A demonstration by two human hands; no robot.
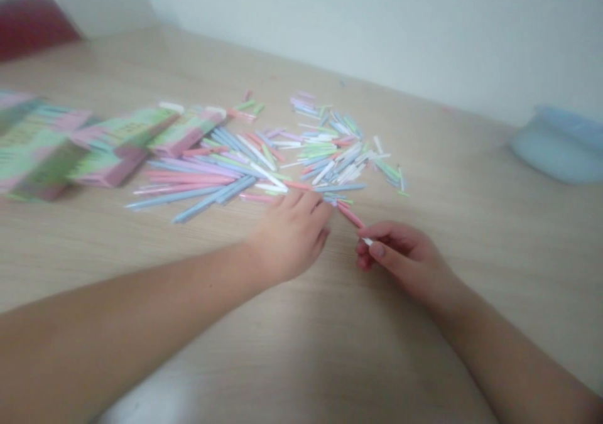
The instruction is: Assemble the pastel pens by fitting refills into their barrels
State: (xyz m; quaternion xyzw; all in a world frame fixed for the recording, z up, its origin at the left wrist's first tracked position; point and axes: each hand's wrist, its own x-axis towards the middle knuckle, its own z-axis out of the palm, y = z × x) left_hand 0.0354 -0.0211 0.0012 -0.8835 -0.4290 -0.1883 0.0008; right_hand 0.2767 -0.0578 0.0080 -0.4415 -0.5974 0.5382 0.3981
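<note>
A slim pink pen (351,215) with a white end is pinched between the thumb and fingers of my right hand (405,254). Its far end points up and left, towards the pile. My left hand (296,229) rests at the near edge of the pile with its fingers curled down; the fingertips and whatever they hold are hidden. Beyond it lie many short pastel pieces (330,154), some cap-like, in blue, green, white and pink. Longer pastel pen barrels (202,179) lie heaped to the left of my left hand. The picture is blurred.
Several green and pink printed boxes (117,135) lie on the left of the wooden table (301,348). A light blue pouch-like thing (560,144) is at the far right. A white wall (400,28) stands behind, and a dark red object (35,25) is at the upper left.
</note>
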